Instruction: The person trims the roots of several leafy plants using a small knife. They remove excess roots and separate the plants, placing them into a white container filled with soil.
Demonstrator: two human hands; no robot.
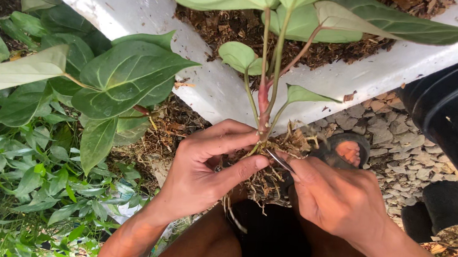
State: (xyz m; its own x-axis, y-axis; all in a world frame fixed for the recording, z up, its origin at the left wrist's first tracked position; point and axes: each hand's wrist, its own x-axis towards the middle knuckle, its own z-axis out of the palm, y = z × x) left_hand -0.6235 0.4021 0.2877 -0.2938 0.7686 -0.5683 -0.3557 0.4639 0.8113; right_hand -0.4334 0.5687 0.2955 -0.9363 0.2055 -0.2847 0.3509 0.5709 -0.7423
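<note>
One uprooted plant [264,101] is standing upright between two hands, in front of one white trough [210,84] filled with brown mulch. The left hand [205,167] is pinching the stem base and tangled roots [269,174] between thumb and fingers. The right hand [337,198] is closing around one pair of scissors [324,154], blades touching the roots. One black pot [451,106] is sitting at the right on grey gravel [394,145].

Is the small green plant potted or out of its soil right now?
Out: the small green plant has bare tangled roots, held by the left hand above black pot.
</note>
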